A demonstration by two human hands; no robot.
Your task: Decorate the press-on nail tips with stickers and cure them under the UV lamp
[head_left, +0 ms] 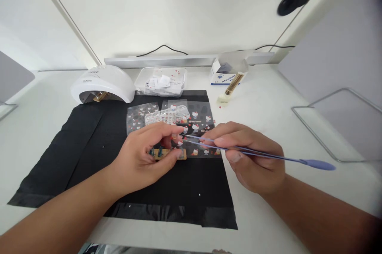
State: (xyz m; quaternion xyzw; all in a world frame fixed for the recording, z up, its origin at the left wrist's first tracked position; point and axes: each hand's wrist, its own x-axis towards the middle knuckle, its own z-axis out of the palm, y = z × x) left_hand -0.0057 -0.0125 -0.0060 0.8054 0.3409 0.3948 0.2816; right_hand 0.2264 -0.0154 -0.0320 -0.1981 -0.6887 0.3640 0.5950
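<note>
Right hand (253, 154): closed in a pinch on the tweezers, thumb below and fingers above.
Tweezers (289, 160): purple with a rounded end; the slim tips, slightly parted, point left, close to the left hand's fingertips.
Left hand (146, 150): curled, thumb and index finger bent towards each other with a gap between their tips; whether it grips anything is not clear.
Gold strip (183, 155): at the left hand, partly hidden by the thumb, with small dark green pieces on it.
Sticker sheets (205, 128): clear, printed with red and white cat figures, flat just beyond the hands.
Clear tray (158, 117): lies over the sheets.
Black mat (176, 194): under the sheets, creased, with small white specks.
White dome device (104, 83): at the mat's far left corner, a gold piece in its opening.
Plastic tub (139, 81): beyond the mat, holding white packets.
Box (221, 78): open, marked "Alcohol".
Gold-handled item (234, 84): pale-ended, near the box.
Table (256, 107): white, beneath everything.
</note>
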